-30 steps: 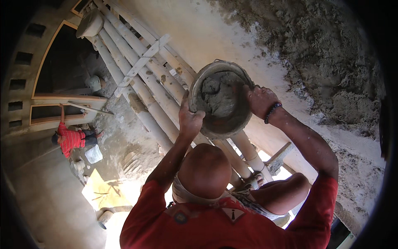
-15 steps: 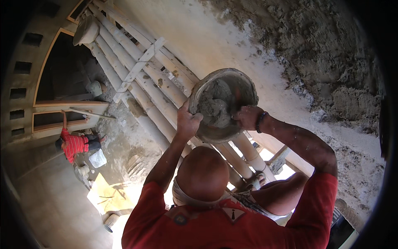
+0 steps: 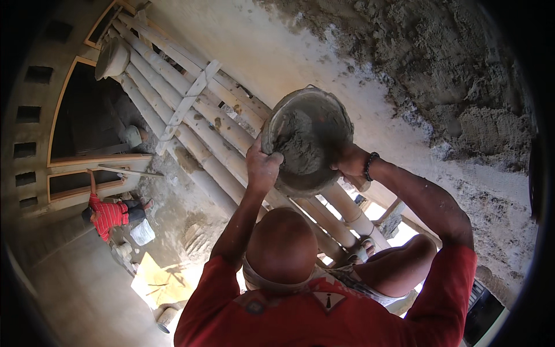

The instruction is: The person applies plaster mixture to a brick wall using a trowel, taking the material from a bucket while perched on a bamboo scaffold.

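Observation:
Between my two hands is a round, mortar-crusted bucket (image 3: 343,127), its mouth tipped up into view. Wet grey mortar (image 3: 303,139) lies inside, heaped on the left, with the right inner side in shadow. My left hand (image 3: 264,166) is closed on the left rim, thumb over the edge. My right hand (image 3: 350,161), with a dark beaded bracelet on its wrist, grips the right rim; its fingertips are in shadow. Bamboo poles (image 3: 222,130) run beneath the bucket.
A wooden crosspiece (image 3: 188,101) spans the poles, and a pale basin (image 3: 113,59) sits at their far end. Rough fresh mortar covers the wall (image 3: 451,75) at right. Down at left, a person in a red striped shirt (image 3: 110,217) reaches toward a window frame (image 3: 87,179).
The bucket has shifted slightly left and up in the picture, both hands still on it. Its mortar now looks more spread out. The surroundings have shifted slightly in view.

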A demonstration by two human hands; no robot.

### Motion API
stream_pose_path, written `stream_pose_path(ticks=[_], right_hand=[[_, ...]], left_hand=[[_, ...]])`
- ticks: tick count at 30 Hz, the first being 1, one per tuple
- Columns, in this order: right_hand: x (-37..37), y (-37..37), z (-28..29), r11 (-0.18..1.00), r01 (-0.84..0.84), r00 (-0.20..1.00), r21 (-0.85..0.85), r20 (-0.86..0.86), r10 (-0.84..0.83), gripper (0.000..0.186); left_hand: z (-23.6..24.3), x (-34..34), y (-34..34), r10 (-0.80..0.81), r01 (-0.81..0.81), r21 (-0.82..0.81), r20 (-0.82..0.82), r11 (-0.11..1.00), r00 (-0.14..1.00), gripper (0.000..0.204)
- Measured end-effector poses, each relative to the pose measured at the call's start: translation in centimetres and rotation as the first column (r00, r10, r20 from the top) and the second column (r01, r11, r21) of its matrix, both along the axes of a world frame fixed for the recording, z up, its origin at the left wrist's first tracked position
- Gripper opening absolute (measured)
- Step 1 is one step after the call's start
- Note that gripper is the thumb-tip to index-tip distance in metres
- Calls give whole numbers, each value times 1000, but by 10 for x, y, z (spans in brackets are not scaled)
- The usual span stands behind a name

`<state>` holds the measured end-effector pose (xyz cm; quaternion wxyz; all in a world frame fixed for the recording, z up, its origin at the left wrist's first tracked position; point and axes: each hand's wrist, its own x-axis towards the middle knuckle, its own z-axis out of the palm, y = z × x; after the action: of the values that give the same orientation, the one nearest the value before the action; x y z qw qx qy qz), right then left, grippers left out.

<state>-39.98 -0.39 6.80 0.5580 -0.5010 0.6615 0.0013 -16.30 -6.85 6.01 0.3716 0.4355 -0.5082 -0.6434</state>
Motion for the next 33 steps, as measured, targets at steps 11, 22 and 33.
stream_pose_path(ticks=[11,22,33], right_hand=[[30,-41,36,559,-779,598,-283,-604,527,14],[21,-25,47,400,-878,475,-262,-579,663,14],[8,-14,-13,778,-580,766,-241,-486,421,21]], left_hand=[[14,11,-11,-121,121,3,70,993,990,58],[12,12,-19,-92,92,60,-2,994,996,59],[6,7,-16,-63,70,45,-145,997,987,57]])
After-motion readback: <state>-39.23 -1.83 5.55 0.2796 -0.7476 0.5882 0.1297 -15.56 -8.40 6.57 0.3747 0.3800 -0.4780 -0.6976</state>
